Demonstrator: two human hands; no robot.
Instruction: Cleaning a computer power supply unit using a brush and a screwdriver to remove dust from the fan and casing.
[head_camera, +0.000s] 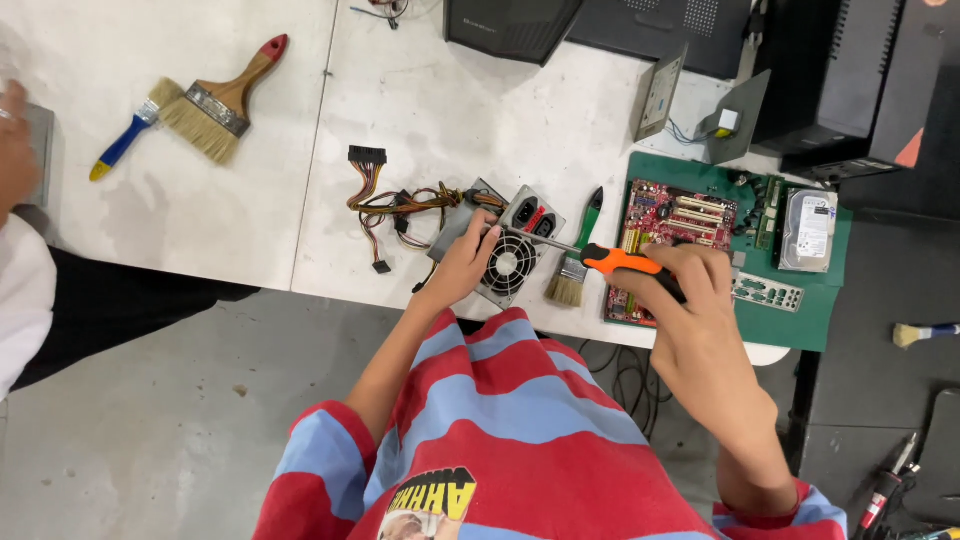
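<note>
A grey computer power supply (520, 245) with a round fan grille lies near the white table's front edge, its bundle of coloured cables (385, 200) trailing left. My left hand (462, 265) grips the unit's left side. My right hand (690, 300) is closed on the orange-and-black handle of a screwdriver (610, 258). The shaft points left, and its tip rests on the top of the power supply.
A small green-handled brush (578, 262) lies beside the unit. A red motherboard (672, 225) and a hard drive (808, 230) sit on a green mat (790, 320). Two brushes (205, 105) lie at far left, black computer cases (850, 70) behind. Another person's hand (15, 140) shows at the left edge.
</note>
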